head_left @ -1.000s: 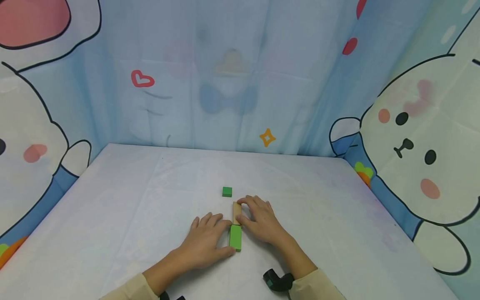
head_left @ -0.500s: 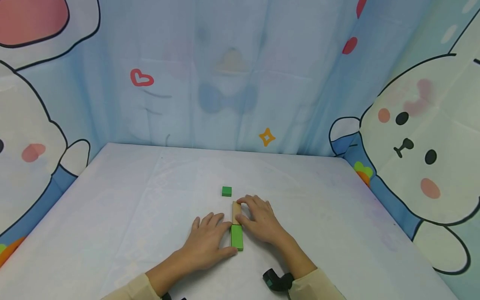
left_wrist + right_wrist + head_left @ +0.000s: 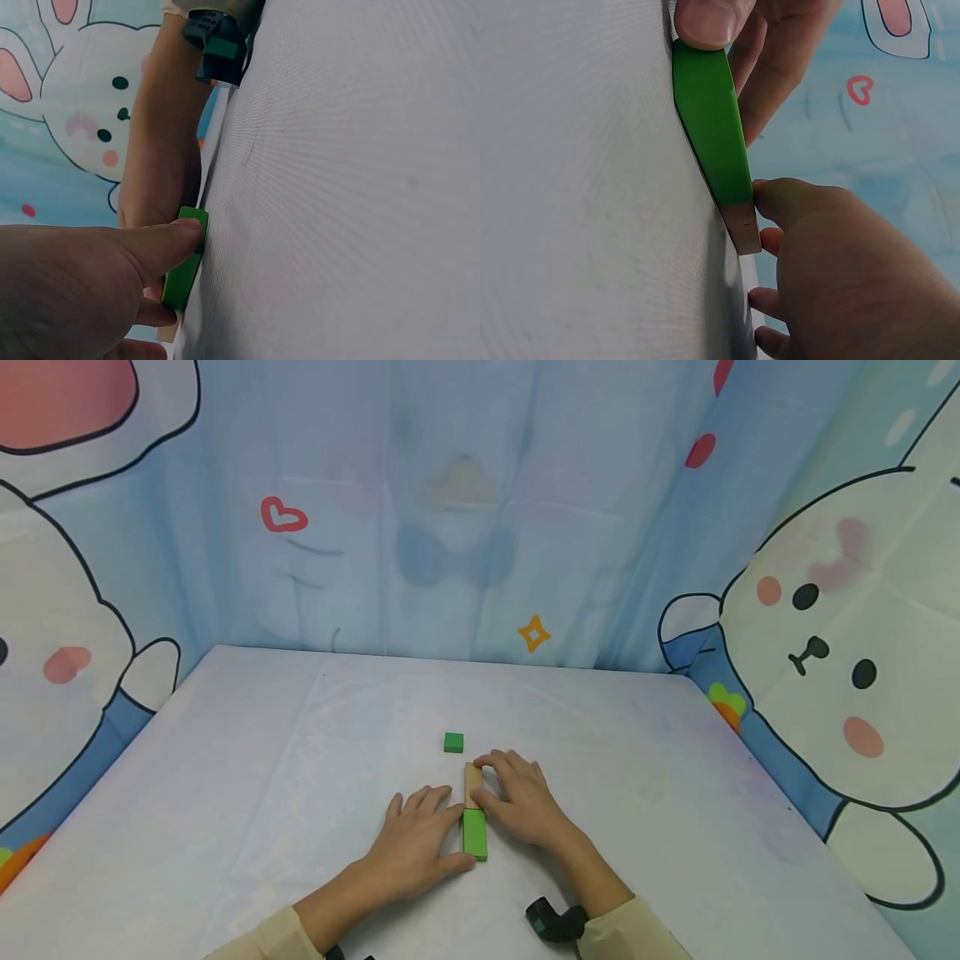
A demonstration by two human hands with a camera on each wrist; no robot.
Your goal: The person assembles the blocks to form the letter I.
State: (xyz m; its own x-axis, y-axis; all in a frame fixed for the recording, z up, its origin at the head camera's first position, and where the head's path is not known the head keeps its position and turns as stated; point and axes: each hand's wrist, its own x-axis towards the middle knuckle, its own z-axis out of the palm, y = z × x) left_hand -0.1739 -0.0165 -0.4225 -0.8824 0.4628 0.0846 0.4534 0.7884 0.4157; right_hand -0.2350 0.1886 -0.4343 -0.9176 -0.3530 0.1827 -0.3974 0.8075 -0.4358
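A green rectangular block (image 3: pixel 475 835) lies end to end with a plain wooden block (image 3: pixel 472 787) on the white tabletop, the two touching. My left hand (image 3: pixel 414 846) pinches the green block lengthwise, thumb at its near end and index finger by the joint. With thumb and fingertips my right hand (image 3: pixel 527 802) holds the wooden block from its right side. The left wrist view shows the left thumb on the end of the green block (image 3: pixel 185 266). In the right wrist view, the wooden block (image 3: pixel 742 227) continues straight from the green one.
Just beyond the wooden block sits a small green cube-like block (image 3: pixel 453 742), apart from the others. Cartoon-printed blue curtains (image 3: pixel 465 510) border the white table (image 3: pixel 300 718) at the back and sides. A black wrist camera (image 3: pixel 557 921) is strapped by the right sleeve.
The green block has shifted slightly right and straightened in line with the wooden block, with my left hand following it. My right hand stays nearly still.
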